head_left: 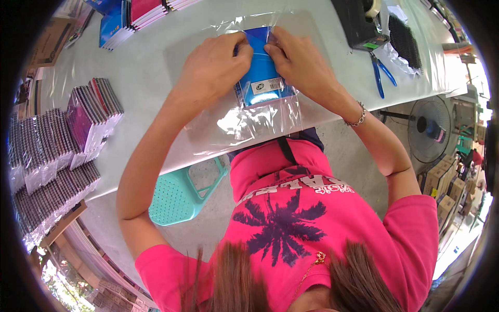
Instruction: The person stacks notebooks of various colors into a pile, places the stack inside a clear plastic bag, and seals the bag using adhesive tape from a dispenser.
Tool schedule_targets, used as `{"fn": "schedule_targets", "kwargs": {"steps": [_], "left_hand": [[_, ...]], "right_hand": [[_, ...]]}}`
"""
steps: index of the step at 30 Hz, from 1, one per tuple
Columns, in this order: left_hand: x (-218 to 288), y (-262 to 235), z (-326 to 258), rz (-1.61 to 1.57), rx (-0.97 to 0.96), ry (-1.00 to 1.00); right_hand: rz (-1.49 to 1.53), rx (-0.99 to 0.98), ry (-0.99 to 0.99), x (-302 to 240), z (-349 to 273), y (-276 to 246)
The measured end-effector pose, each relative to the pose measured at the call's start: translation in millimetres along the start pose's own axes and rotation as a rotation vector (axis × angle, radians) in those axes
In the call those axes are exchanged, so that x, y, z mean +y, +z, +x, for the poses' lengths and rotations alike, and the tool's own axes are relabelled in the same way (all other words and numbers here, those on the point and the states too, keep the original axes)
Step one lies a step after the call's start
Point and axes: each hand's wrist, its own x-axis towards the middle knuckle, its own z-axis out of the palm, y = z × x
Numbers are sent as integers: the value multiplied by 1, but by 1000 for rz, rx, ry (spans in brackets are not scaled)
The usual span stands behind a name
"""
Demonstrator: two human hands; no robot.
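A blue notebook (258, 67) with a white barcode label on its cover lies on the table between my hands. Clear plastic film (244, 122) spreads out around it, wrinkled and shiny toward the table's near edge. My left hand (221, 65) is closed at the notebook's left side, thumb and fingers pinching the film by its upper part. Opposite it, my right hand (299, 60) pinches film near the upper right corner, with its fingers bent. The fingertips partly cover the notebook's side edges, so how much of it they grip is hidden.
Stacks of spiral notebooks (47, 145) stand at the left; blue and red notebooks (117, 28) lie at the far left. A black tape dispenser (358, 23), blue pliers (382, 75) and a black brush (404, 44) are at the right. Below stand a turquoise stool (176, 197) and a fan (429, 127).
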Motion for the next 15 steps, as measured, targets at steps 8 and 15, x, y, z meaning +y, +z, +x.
{"fn": "schedule_targets", "kwargs": {"steps": [8,15], "left_hand": [[-15,-7,-27,-20,-4,173],[-17,6,-31,34,75,211]], "right_hand": [[98,-1,-28,7,2,1],[313,-205,178,3,3,-13]]}}
